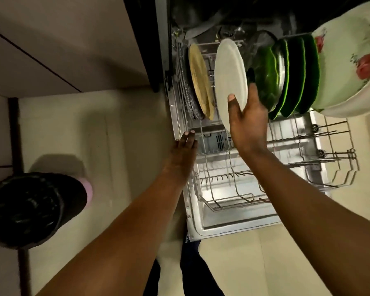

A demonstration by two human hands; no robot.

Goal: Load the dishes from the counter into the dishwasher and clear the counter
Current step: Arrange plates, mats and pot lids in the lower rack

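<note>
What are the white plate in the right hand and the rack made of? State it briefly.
White plate: looks like matte melamine or ceramic; an even, dull surface without glare, so it stays open. Rack: metal wire, seemingly bare or plated steel; thin, shiny silver rods.

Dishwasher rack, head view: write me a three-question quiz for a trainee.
1. True or false: the right hand grips the round white plate.
2. Which item stands directly left of that plate in the wire lower rack? A) round tan plate B) dark green plates C) floral white bowl
3. Fill in: the left hand rests with straight fingers on the rack's ____ edge.

Key: 1 true, thumb on the face, fingers behind. 2 A. 3 left.
</note>
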